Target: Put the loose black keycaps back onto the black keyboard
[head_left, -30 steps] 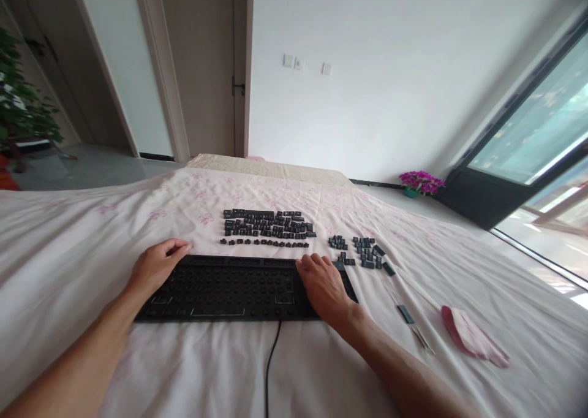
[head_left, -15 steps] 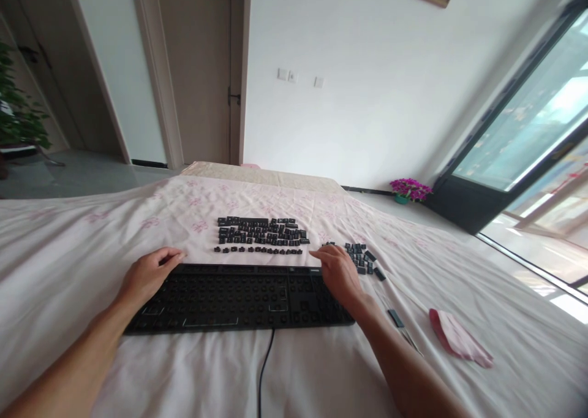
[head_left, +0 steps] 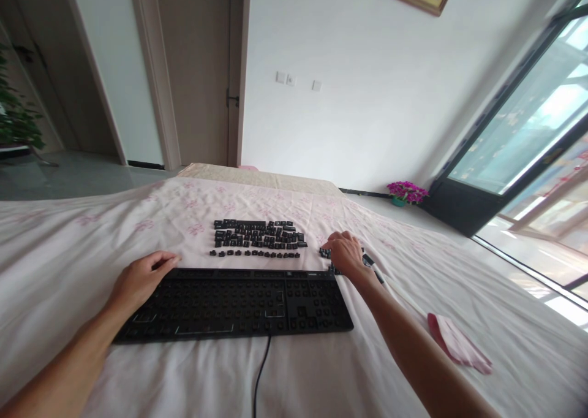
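A black keyboard (head_left: 220, 304), its keycaps off, lies across the bed sheet with small square stems showing. My left hand (head_left: 142, 277) rests by its upper left corner, fingers curled and tips pressed together; whatever may be between them is hidden. Over a pile of loose keycaps (head_left: 324, 254) to the keyboard's upper right is my right hand (head_left: 346, 252), fingers bent and somewhat apart, with nothing visible in them. It hides part of that pile. Beyond the keyboard, more black keycaps (head_left: 257, 237) are laid out in rows.
A cable (head_left: 261, 369) runs from the keyboard's front edge toward me. On the right lies a pink cloth (head_left: 459, 344) on the pale, wrinkled bed sheet (head_left: 151, 375). Further off, purple flowers (head_left: 407, 191) stand on the floor by the wall.
My right hand has moved off the keyboard's upper right corner, forward onto the loose keycaps. My left hand stays at the upper left corner. The view has shifted slightly.
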Demonstrator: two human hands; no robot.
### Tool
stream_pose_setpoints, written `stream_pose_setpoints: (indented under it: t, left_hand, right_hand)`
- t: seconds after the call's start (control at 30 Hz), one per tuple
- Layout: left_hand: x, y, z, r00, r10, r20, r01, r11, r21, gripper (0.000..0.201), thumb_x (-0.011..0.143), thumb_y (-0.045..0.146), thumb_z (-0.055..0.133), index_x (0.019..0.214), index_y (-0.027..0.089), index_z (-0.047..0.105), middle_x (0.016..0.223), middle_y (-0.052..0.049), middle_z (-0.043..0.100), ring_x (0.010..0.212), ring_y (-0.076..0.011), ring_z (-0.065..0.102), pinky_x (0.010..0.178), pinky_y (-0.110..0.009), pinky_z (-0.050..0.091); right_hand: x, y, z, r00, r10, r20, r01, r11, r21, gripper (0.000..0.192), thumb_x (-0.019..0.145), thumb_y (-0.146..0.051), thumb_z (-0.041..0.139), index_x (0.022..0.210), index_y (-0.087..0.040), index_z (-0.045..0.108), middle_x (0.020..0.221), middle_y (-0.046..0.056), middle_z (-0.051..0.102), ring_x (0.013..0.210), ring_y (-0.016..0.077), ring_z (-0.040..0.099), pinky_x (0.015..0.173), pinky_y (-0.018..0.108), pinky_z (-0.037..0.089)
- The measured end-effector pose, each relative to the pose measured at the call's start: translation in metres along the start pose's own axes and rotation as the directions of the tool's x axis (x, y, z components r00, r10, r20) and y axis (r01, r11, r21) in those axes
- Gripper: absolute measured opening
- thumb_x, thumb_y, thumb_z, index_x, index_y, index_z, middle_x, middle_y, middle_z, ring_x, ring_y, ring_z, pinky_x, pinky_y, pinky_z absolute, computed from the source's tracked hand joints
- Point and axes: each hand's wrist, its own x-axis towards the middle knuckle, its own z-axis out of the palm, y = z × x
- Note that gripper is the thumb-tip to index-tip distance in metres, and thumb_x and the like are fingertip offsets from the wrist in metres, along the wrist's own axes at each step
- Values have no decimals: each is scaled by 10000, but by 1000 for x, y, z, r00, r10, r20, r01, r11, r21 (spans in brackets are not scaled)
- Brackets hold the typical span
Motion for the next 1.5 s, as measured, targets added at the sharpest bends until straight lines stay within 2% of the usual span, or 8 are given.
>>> stream_pose_setpoints:
  t: [0.17,0.33,0.5,0.73,0.93,1.17,1.33,1.5]
  left_hand:
    - [1,-2,1,999,-24,39,23,1000,8,423,806,561,522,1000,228,697,1018,-7,744,932,-211,658,805,-234,447]
    - [1,0,0,999,-25,33,25,1000,9,408,804,568,523,983,247,698,1000,6,747,928,-213,664,803,-235,450]
    - [2,-2,1,999,-35,36,34,999,22,403,809,575,513,980,257,693,1009,15,744,933,-211,665,799,-231,449]
    - [3,-5,2,999,-37,32,37,999,15,415,795,578,524,984,248,690,1012,2,749,927,-224,670,784,-235,460]
    - [3,-3,1,998,-47,46,46,999,17,417,804,583,513,996,255,684,1009,6,747,935,-222,669,795,-233,459]
    - [4,-5,3,999,-26,36,26,1000,4,419,803,579,515,983,242,686,1007,-14,749,941,-236,670,823,-252,468]
    - [6,-8,3,999,-36,28,36,999,18,418,792,578,529,986,245,690,1030,-1,745,951,-235,667,805,-254,471]
    - [7,-9,3,997,-59,47,58,998,32,421,803,588,517,1012,260,678,1045,5,740,962,-231,665,825,-251,460]
  right_hand:
    - [12,-2,2,999,-12,45,13,1000,-25,343,780,-82,556,874,-328,775,1090,24,660,1033,207,443,812,329,272]
    - [15,1,5,999,-18,36,18,1000,-15,333,771,-87,565,873,-325,774,1088,14,668,1015,207,451,813,332,266]
    - [15,12,5,997,70,-24,-69,997,45,356,831,-100,522,988,-318,756,1128,21,668,1031,213,469,825,327,293]
    - [14,28,6,988,152,-42,-144,980,140,388,832,-79,470,967,-292,765,1117,23,680,1039,217,482,855,331,318]
    - [10,26,6,995,98,-27,-93,985,146,366,841,-107,489,978,-302,766,1118,33,677,1046,219,495,862,339,344]
    - [14,19,7,999,28,-16,-26,995,97,342,860,-116,527,919,-353,766,1124,-13,684,1011,200,506,857,329,349]
    - [13,26,7,996,84,-41,-77,985,153,362,855,-99,484,971,-297,764,1109,34,686,1043,219,508,873,349,369]
    - [9,36,12,983,175,-58,-154,952,265,406,842,-82,435,980,-284,760,1111,16,684,1064,207,514,913,331,362]
